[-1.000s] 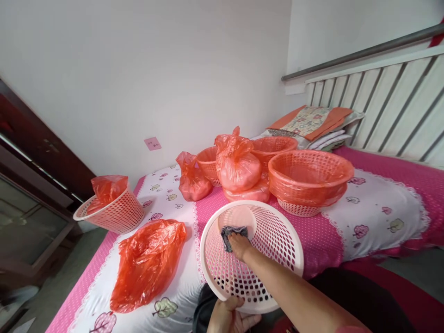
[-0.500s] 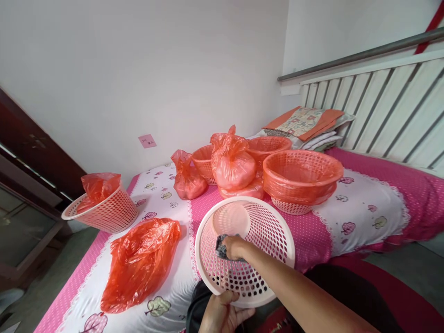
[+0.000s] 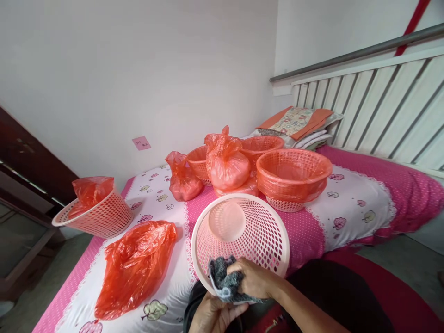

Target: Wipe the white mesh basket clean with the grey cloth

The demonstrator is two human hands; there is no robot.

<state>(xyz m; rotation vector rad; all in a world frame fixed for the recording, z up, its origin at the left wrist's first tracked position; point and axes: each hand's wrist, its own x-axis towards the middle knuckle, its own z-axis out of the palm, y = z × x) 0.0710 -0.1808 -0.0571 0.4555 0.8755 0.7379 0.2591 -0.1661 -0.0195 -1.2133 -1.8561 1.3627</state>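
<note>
A pale pink plastic basket (image 3: pixel 267 231) tilts toward me in front of my lap, its round opening facing me. My right hand (image 3: pixel 255 280) is closed on a dark grey cloth (image 3: pixel 222 275) with a lighter edge, bunched over the near rim. Below that rim my left hand (image 3: pixel 215 314) grips the basket from underneath; the cloth covers part of its fingers. On the bed to the left of the basket lies a crumpled red plastic bag (image 3: pixel 137 268).
Behind stand a basket lined with a red bag (image 3: pixel 294 175), a knotted full red bag (image 3: pixel 227 162) and a smaller one (image 3: pixel 183 178). A tilted pink basket (image 3: pixel 107 215) sits at the bed's left edge. Folded bedding (image 3: pixel 298 122) lies near the white headboard (image 3: pixel 374 97).
My right hand has drawn the grey cloth from inside the basket toward me, up to the near rim. My left hand still supports the basket. The view has shifted slightly.
</note>
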